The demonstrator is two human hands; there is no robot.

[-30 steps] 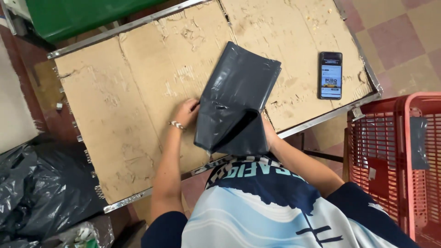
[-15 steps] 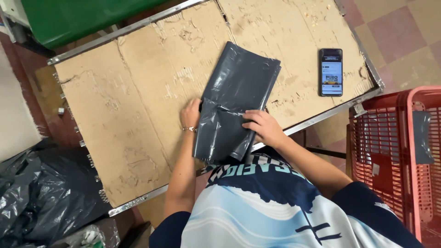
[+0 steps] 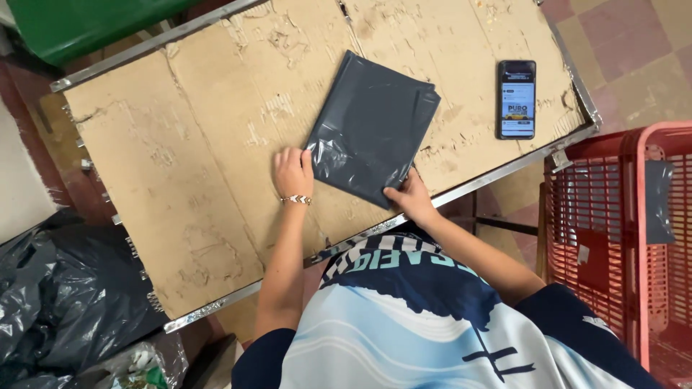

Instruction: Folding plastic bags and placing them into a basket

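Left hand (image 3: 293, 173) flat, fingers (image 3: 287, 157) stretched and released, resting on the surface (image 3: 180, 144) and touching the lower left edge of the dark grey plastic bag (image 3: 373, 126); a beaded bracelet (image 3: 296, 199) around the wrist. Right hand (image 3: 409, 198) at the bag's lower right corner, fingers curled against its edge, pressing rather than clenched around it; whether any plastic is pinched underneath, impossible to tell. Bag folded into a flat rectangle, tilted, lying at centre frame on worn brown cardboard covering the surface, metal rim (image 3: 504, 169) along the near edge. Right of the bag and well apart from it, a smartphone (image 3: 517, 99) face up with lit screen, in the upper right of the frame. Beyond the rim at far right, a red plastic basket (image 3: 627, 238) on the tiled floor. Lower left of the frame, a heap of black plastic bags (image 3: 58, 302). Upper left, a green container (image 3: 86, 21) behind the surface. Bottom centre, a blue-and-white shirt (image 3: 432, 338).
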